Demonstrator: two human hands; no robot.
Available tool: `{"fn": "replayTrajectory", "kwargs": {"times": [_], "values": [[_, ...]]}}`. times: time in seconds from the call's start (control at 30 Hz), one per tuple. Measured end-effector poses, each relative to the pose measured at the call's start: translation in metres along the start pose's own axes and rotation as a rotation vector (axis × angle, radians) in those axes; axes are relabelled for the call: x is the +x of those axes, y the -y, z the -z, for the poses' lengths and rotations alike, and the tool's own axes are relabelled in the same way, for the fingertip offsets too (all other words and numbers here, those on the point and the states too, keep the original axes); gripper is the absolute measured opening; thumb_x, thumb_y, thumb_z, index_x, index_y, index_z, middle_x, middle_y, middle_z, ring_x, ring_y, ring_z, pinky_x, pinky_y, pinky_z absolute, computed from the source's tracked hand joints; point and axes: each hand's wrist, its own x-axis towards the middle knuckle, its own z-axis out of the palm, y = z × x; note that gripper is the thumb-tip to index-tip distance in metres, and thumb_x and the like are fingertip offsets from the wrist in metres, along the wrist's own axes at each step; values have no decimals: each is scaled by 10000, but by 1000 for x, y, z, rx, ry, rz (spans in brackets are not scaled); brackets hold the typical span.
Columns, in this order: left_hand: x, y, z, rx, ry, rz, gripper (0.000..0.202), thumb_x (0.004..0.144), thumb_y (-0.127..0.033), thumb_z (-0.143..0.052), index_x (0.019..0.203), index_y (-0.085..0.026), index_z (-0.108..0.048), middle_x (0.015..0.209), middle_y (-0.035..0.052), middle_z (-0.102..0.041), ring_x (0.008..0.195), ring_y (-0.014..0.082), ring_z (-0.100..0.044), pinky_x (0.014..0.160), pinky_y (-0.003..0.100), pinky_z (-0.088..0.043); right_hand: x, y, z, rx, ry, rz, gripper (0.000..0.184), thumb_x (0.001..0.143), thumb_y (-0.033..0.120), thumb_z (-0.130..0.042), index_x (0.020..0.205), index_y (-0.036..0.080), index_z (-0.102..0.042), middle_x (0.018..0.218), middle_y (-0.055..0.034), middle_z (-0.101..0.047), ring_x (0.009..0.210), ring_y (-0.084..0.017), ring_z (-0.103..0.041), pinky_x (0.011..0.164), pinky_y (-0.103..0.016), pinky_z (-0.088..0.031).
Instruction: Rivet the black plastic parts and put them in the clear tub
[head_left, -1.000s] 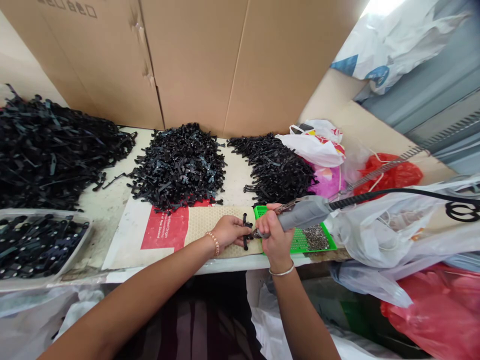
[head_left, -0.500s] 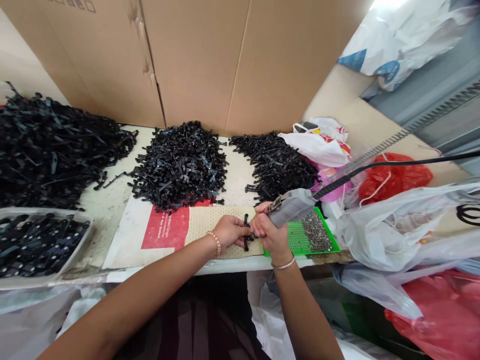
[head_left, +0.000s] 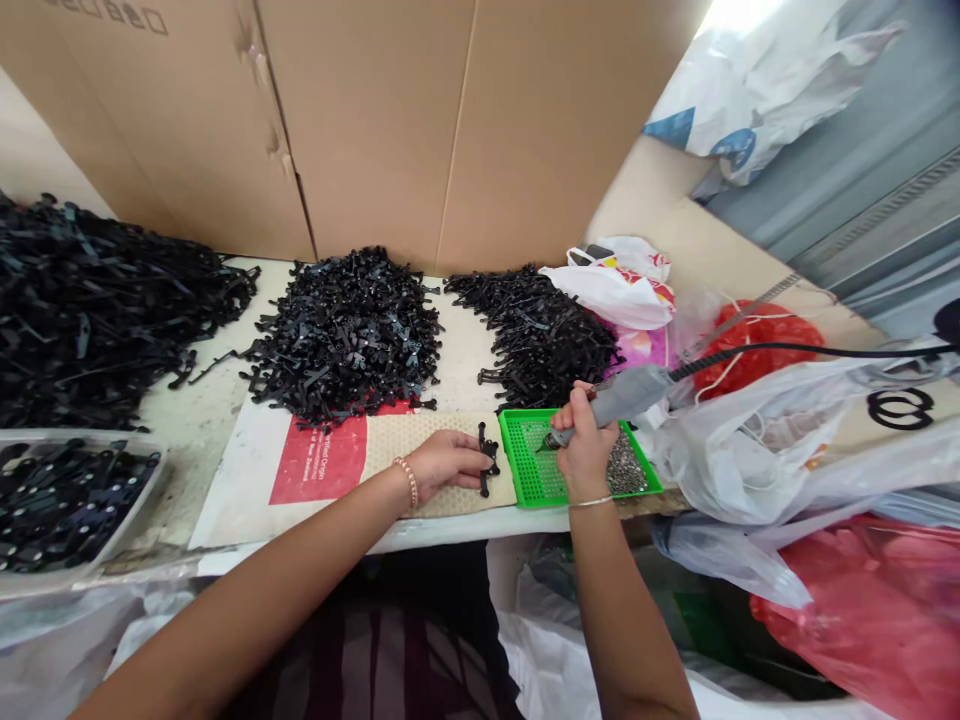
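My left hand (head_left: 448,466) pinches a small black bracket-like part (head_left: 486,460) against a beige textured mat (head_left: 427,505). In my right hand (head_left: 587,450) is a grey electric screwdriver (head_left: 632,392), its tip pointing left over the green perforated tray (head_left: 525,497). Small metal screws (head_left: 626,468) lie heaped at the tray's right side, partly hidden behind my right hand. The screwdriver's tip is apart from the black part.
Behind the mat are piles of black parts: a middle pile (head_left: 352,340), a right pile (head_left: 544,335) and a large left pile (head_left: 97,310). A white tub (head_left: 142,500) of parts stands at front left. Plastic bags (head_left: 750,430) crowd the right; a cardboard box (head_left: 375,130) stands behind.
My right hand has moved the screwdriver right, away from the black part and over the green tray. My left hand stays at the part. The whole view has shifted slightly.
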Motion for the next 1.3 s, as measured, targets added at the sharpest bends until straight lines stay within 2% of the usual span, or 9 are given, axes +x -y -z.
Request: {"fn": "replayTrajectory", "kwargs": {"times": [0.17,0.53,0.73,0.87,1.0,1.13,1.3], "values": [[2,1,2,3,-7,20,186,590,-49,-755,748,-114,-681,725,35,-687,678,133,-649,659,255,-563,-5,-4,-1,-3,39,-19,374,639,410,-797,847,177,-590,454,111,-408,389,-63,-366,412,-195,-340],[2,2,0,-9,-19,24,187,588,-32,-730,756,-106,-695,726,51,-696,685,135,-652,622,223,-561,-6,-10,3,-44,88,-2,318,699,400,-760,867,197,-584,489,103,-423,410,-81,-377,440,-221,-346],[3,2,0,-16,-25,20,175,599,-28,-727,750,-108,-693,716,45,-695,671,132,-652,632,235,-563,-8,-13,5,-42,123,15,268,721,368,-751,779,203,-548,484,99,-426,409,-80,-381,440,-220,-346],[4,3,-1,-13,-28,17,160,622,-13,-704,754,-104,-694,735,51,-701,674,137,-659,634,243,-563,-10,-12,5,-64,98,30,294,709,368,-756,880,189,-597,484,98,-448,410,-81,-394,444,-221,-355],[3,2,-2,-20,-27,16,153,633,3,-685,743,-103,-699,719,47,-697,661,133,-654,619,237,-560,-13,6,-4,2,64,48,356,709,369,-750,982,190,-610,471,111,-411,408,-74,-368,447,-210,-349],[1,1,-3,-37,-34,7,159,599,-7,-731,721,-103,-697,692,35,-682,622,118,-634,623,240,-558,-24,25,-22,130,51,27,336,716,422,-734,942,217,-592,464,119,-370,405,-68,-331,458,-205,-348],[1,1,-3,-45,-23,-10,186,566,-38,-767,725,-106,-698,661,20,-666,604,111,-619,634,247,-557,-42,21,-43,127,132,-93,351,715,477,-726,896,225,-564,455,122,-326,397,-69,-301,456,-213,-334]]}}
